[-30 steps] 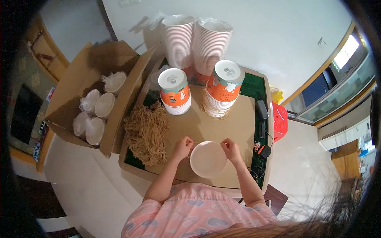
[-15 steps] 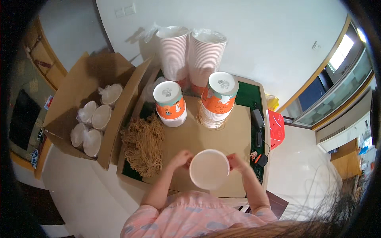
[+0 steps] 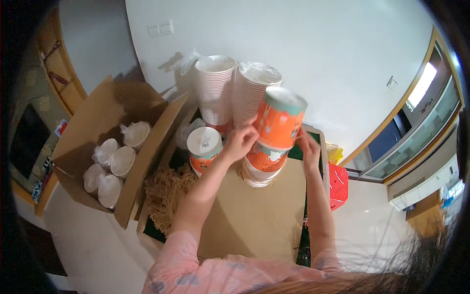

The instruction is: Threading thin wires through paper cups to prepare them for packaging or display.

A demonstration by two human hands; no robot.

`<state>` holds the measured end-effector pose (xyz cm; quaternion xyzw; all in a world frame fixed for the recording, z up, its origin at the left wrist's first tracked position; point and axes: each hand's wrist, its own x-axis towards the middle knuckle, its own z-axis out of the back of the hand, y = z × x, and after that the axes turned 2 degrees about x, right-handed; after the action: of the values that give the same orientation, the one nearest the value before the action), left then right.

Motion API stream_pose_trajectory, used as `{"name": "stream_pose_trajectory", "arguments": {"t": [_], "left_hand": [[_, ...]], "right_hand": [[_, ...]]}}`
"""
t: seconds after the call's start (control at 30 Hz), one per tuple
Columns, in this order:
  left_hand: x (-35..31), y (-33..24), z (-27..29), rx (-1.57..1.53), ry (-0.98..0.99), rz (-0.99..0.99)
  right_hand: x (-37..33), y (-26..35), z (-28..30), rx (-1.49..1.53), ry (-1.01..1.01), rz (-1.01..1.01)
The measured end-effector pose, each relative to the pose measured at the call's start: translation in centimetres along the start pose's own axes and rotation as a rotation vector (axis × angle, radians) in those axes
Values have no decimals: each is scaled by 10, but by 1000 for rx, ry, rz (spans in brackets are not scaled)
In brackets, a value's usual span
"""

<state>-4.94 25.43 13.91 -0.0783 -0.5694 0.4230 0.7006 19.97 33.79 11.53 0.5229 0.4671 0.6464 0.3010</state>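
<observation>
An orange paper bucket (image 3: 278, 126) with a teal band hangs upside down between my hands, slightly blurred. My left hand (image 3: 243, 142) grips its left side near the rim, while my right hand (image 3: 309, 151) holds the opposite side. Directly below is an upside-down stack of like buckets (image 3: 267, 160) with tan cord loops at its lower edge; whether the held bucket touches it I cannot tell. To the left stands another inverted bucket stack (image 3: 203, 142), partly behind my left forearm. A bundle of tan cords (image 3: 169, 196) lies beside that forearm.
Two tall columns of nested paper buckets, the left column (image 3: 215, 90) and right column (image 3: 252, 100), stand against the wall. An open cardboard box (image 3: 78, 147) with several white plastic-wrapped buckets (image 3: 122, 160) sits left. A cardboard sheet (image 3: 254, 215) covers the table; a red stool (image 3: 338, 186) is right.
Both hands have moved forward from the near table edge to the right-hand stack. The bucket has been turned from mouth up to upside down. My view has shifted too.
</observation>
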Motion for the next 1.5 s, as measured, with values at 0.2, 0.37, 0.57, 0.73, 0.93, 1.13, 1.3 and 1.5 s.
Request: {"name": "stream_pose_trajectory", "arguments": {"t": [0.2, 0.37, 0.57, 0.73, 0.93, 1.13, 1.3, 1.5], "left_hand": [[-91, -33, -12, 96, 175, 270], [-151, -153, 2, -802, 1178, 551], [-182, -179, 7, -1142, 1301, 366], [-171, -184, 14, -1297, 1158, 238], [-183, -183, 19, -1289, 1291, 404], [-176, -184, 41, -1221, 859, 817], [-161, -180, 55, -1290, 226, 388], [-148, -168, 37, -1338, 412, 363]], "right_hand": [[-95, -61, 9, -111, -307, -79], [-248, -113, -16, -258, -218, -439], [-322, -106, -19, -719, 48, -541], [-319, -118, -6, -1081, 380, -735], [-306, -122, 7, -1198, 285, -932], [-293, -168, 55, -1140, -185, -1072], [-282, -142, 26, -1004, -325, -1008], [-304, -157, 33, -981, -300, -1050]]}}
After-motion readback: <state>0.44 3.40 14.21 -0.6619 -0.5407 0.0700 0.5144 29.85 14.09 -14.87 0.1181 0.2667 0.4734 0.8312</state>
